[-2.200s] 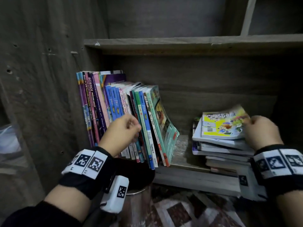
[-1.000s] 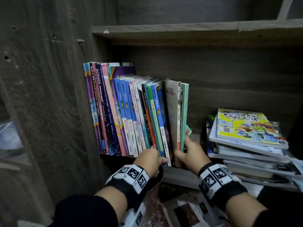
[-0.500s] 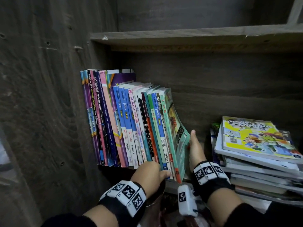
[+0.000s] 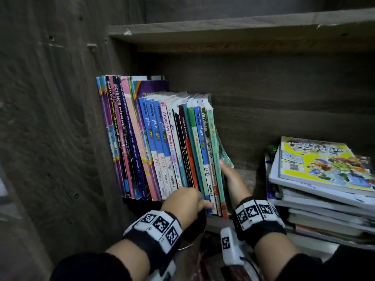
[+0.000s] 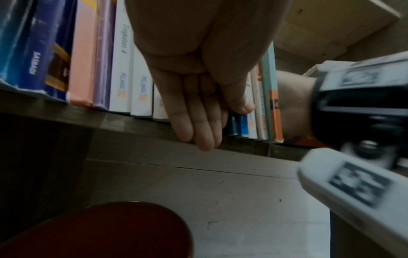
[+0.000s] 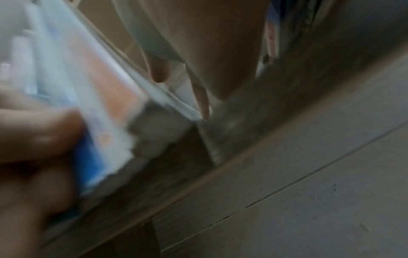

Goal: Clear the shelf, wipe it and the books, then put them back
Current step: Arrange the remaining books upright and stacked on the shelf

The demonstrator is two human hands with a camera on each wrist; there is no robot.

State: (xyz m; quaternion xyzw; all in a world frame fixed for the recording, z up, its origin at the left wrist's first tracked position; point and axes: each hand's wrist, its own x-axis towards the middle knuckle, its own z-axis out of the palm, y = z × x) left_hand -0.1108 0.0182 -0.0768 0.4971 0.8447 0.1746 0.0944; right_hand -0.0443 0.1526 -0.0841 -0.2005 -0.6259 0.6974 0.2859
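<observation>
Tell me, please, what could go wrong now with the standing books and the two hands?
1. The right hand lies flat against the last teal-spined book of the leaning row of upright schoolbooks; if it leaves, the row may topple right.
2. The left hand touches only the spine bottoms near the dark wooden shelf edge, so books may slide off.

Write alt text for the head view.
Both hands press a row of upright books on a dark wooden shelf: the left hand against the spines, the right hand flat against the last cover. A stack of books lies flat to the right.
</observation>
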